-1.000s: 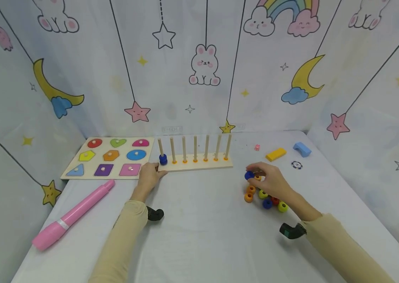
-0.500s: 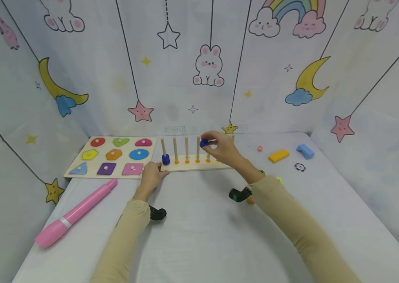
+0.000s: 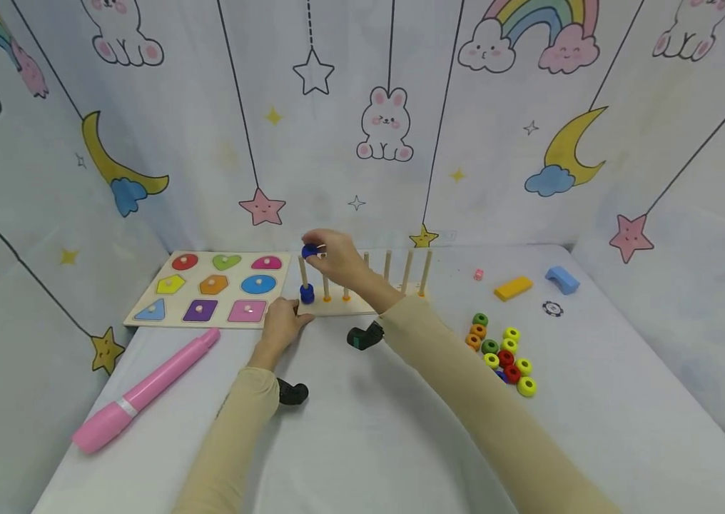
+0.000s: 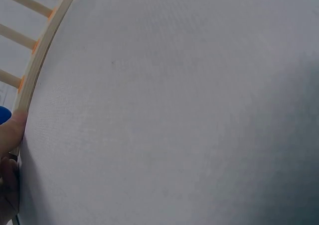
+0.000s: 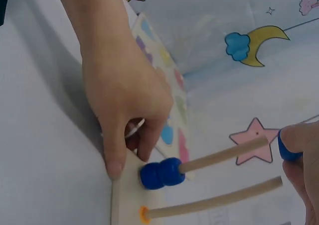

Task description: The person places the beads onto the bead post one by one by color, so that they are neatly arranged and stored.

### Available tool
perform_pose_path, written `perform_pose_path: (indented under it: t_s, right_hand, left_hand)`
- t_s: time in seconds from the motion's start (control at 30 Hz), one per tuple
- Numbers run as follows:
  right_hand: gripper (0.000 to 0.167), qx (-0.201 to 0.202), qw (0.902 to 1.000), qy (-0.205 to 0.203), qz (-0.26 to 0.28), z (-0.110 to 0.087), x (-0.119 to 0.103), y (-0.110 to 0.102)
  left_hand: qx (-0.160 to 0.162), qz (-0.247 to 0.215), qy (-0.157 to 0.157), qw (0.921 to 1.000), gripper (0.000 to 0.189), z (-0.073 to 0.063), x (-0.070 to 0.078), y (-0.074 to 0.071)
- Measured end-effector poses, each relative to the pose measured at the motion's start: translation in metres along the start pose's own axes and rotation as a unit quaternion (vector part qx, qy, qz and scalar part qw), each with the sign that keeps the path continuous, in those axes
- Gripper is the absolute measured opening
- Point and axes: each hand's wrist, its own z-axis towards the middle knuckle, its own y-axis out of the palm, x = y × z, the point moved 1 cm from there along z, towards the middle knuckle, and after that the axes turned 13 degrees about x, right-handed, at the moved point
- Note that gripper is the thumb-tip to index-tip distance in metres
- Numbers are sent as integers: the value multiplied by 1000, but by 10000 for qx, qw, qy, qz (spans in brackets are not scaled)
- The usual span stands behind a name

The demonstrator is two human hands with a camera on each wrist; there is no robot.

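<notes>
Two blue beads sit stacked at the foot of the leftmost peg. Third blue bead is in the air, pinched between thumb and fingers of the right hand.

Relation that matters (my call): bead vs peg tip. Peg is upright, long axis vertical, tip just below the bead, not touching. Head view puts the bead slightly right of the tip; right wrist view has it roughly in line with the peg. Can't see its hole, so no read on tilt. Off-centre, its rim would likely catch on the tip.

Right hand is nearer the tip. Left hand is nearer the foot, clamped on the left end of the wooden base, thumb at the front edge; should keep it from sliding.

Other six pegs run off rightward, some feet hidden by the right sleeve. Loose beads lie well to the right; shape board is just beside the left hand.
</notes>
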Motion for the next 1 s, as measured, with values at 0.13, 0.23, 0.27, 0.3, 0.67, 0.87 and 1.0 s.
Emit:
perform_pose_path:
  t_s: [0.13,0.23,0.27,0.3,0.67,0.87,1.0]
  right_hand:
    - [31,-145,9995,48,-266,4,-1,13]
    - [31,-169,9987,145,-460,4,-1,18]
    - [31,-170,9985,178,-498,5,0,19]
    - [31,-166,9983,196,-532,5,1,20]
    - [32,166,9985,-35,-518,3,3,5]
    - [29,749,9970,-110,-138,-15,13,-22]
    - [27,1124,9936,-22,59,-35,26,-46]
  left_hand:
    - [0,-27,-11,10000,35,-1,-1,2]
    - [-102,-27,-81,9999,40,-1,0,3]
    - [-134,-23,-116,9998,42,-1,0,3]
    - [-149,-20,-146,9998,43,-1,0,3]
    - [63,-9,25,10000,41,1,-2,3]
    - [90,137,155,9997,38,1,0,2]
    - [89,148,133,9998,42,1,-2,0]
